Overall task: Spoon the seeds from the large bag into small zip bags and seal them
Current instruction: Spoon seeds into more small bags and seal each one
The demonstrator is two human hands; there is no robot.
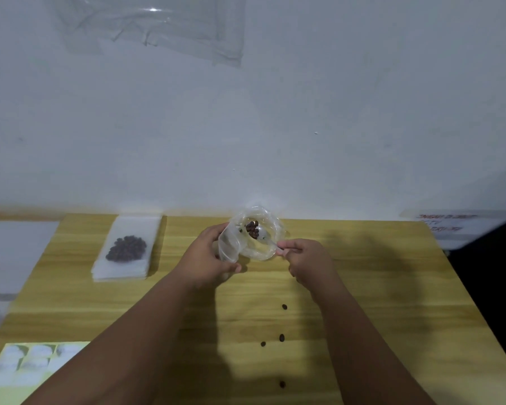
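Wooden table (362, 287), stacked zip bags (135, 226), loose seeds (281, 337)

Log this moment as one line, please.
left hand: holds bag open | right hand: pinches spoon, seeds in bag mouth | table: loose seeds

**Bag at the far middle, stack to the left**

On the desk (362, 287), the stack of small zip bags (135, 226) lies at the far left, with a heap of seeds (126, 248) on it. The large bag (231, 247) sits at the far middle between the left grip (208, 258) and the right grip (307, 264), with the spoon (270, 244) reaching into it from the right. Loose seeds (281, 337) lie nearer the person. A printed sheet (27, 366) lies at the near left corner. The wall (333, 112) stands behind.
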